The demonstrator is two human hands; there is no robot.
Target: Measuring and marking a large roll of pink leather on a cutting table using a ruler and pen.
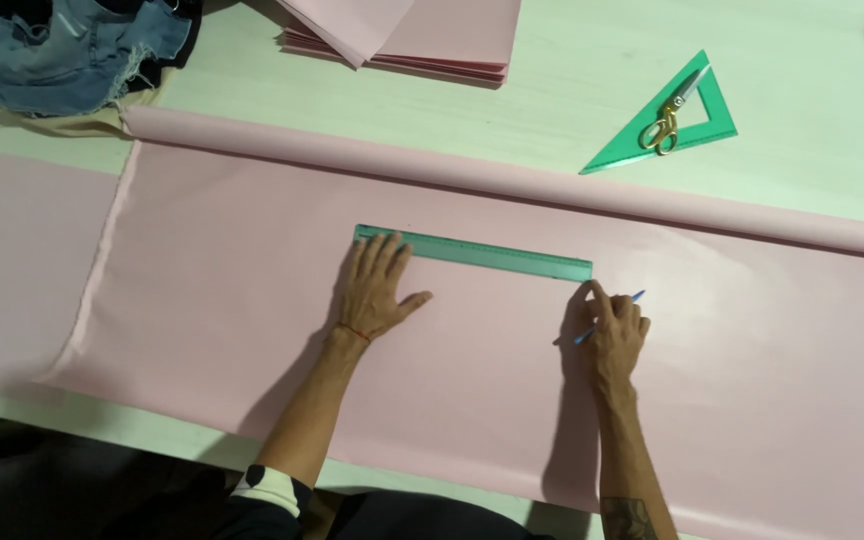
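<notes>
Head view: ruler [472, 254] spans between both hands.

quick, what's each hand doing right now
left hand: open, flat on the long green transparent ruler.
right hand: closed on a slim blue pen, by the ruler's end.

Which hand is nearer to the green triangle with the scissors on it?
The right hand, which holds a blue pen at the ruler's right end, below the triangle. The left hand presses the ruler's left end, much farther away.
</notes>
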